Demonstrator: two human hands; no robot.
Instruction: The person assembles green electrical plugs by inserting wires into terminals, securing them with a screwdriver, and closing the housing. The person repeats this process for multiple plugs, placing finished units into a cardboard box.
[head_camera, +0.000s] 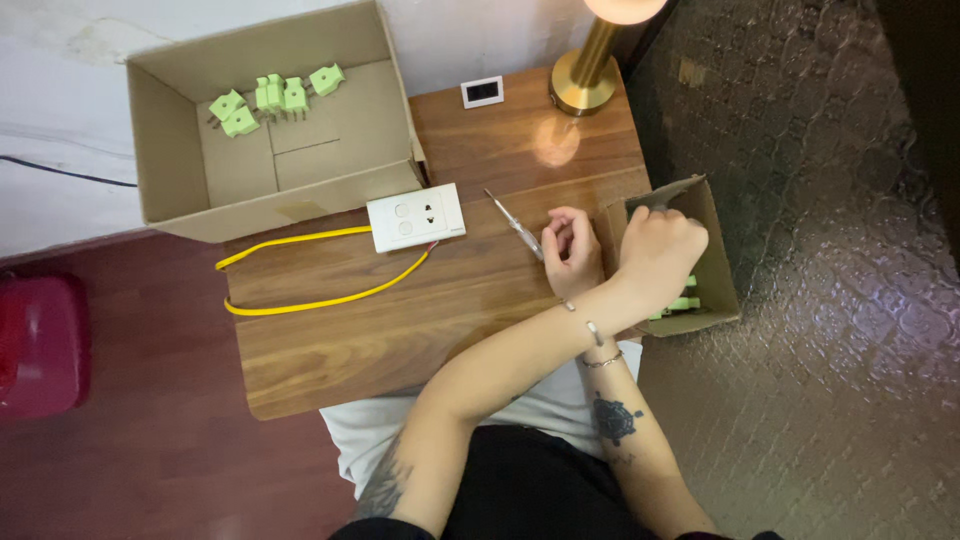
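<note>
Your left hand (655, 250) dips into the small cardboard box (712, 215) at right, grip hidden; your right hand (572, 250) rests loosely curled by the screwdriver (515, 225). Five green plastic plugs (272, 97) sit in the large cardboard box (170, 170) upper left; more remain.

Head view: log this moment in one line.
left hand: inside small cardboard box, grip hidden | right hand: on table, beside screwdriver | arms crossed

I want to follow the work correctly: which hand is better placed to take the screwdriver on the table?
Right, probably. The arms cross: the right hand rests on the table with its fingers beside the screwdriver, while the left hand reaches into the small cardboard box of green plugs.
</note>
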